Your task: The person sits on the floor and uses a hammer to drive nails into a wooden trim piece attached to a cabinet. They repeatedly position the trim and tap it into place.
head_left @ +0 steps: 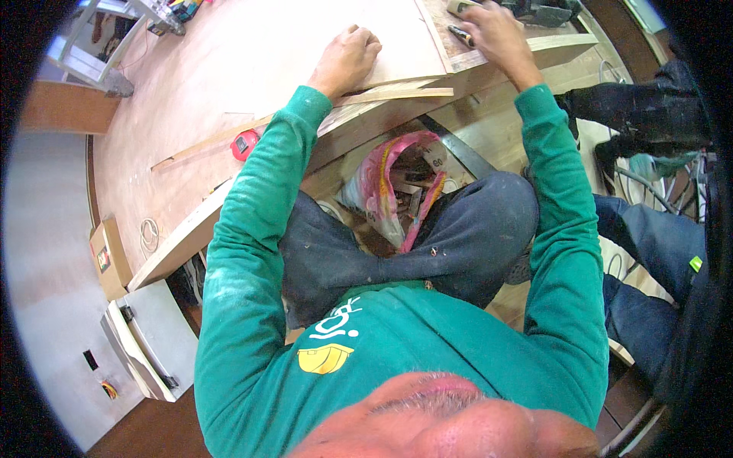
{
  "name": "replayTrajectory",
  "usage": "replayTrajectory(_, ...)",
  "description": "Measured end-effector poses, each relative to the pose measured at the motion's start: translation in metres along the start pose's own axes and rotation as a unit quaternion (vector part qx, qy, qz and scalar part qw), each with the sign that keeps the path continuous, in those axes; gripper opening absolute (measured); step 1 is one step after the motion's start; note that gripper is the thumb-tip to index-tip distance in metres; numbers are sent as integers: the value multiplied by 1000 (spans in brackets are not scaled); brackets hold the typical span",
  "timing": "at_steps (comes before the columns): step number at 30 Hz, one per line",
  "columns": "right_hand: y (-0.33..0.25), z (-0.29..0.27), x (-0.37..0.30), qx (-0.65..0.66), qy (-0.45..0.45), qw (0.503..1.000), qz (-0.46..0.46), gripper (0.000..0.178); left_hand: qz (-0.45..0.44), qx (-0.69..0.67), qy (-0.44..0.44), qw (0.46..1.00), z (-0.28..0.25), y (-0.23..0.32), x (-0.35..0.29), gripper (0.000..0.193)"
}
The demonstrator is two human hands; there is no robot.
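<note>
My left hand (349, 62) rests with curled fingers on a large pale wood panel (305, 38), and nothing shows in it. At the upper right, my right hand (496, 38) reaches over the worktop, its fingers closed at a small whitish object (460, 7) cut by the top of the view; its kind is unclear. Just beside that hand lies a black and yellow hand tool (461, 36). A thin wooden strip (405, 93) runs along the panel's near edge. Left of my left forearm sits a red tape measure (244, 144).
Between my knees stands an open pink and white sack (374, 187) with scraps inside. To the right are another person's legs in dark trousers (649, 252). A dark tool (542, 11) lies at the upper right. A cardboard box (111, 259) and coiled cord (150, 235) are at left.
</note>
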State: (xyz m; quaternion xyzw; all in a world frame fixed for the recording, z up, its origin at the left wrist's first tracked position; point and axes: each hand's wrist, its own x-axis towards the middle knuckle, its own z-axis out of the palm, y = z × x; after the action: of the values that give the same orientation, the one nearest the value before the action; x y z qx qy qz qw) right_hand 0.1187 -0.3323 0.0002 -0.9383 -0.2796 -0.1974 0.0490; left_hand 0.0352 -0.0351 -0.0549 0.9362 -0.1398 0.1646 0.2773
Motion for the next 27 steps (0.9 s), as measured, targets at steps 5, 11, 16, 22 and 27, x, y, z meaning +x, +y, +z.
replayTrajectory(5,-48,2,34,150,-37,987,-40,16,-19,-8,2,1000,3,-1,-4,25)
replayTrajectory(11,-63,22,38,40,-69,997,-18,18,-10,10,10,1000,-9,-14,-10,26)
replayTrajectory(16,-62,40,44,154,-97,982,50,24,8,-25,53,998,-17,-13,-8,26)
replayTrajectory(22,-78,45,34,148,-45,987,44,23,31,-30,45,998,5,-17,14,28)
replayTrajectory(27,-58,52,38,280,-44,959,9,21,40,-90,41,994,18,-17,26,27)
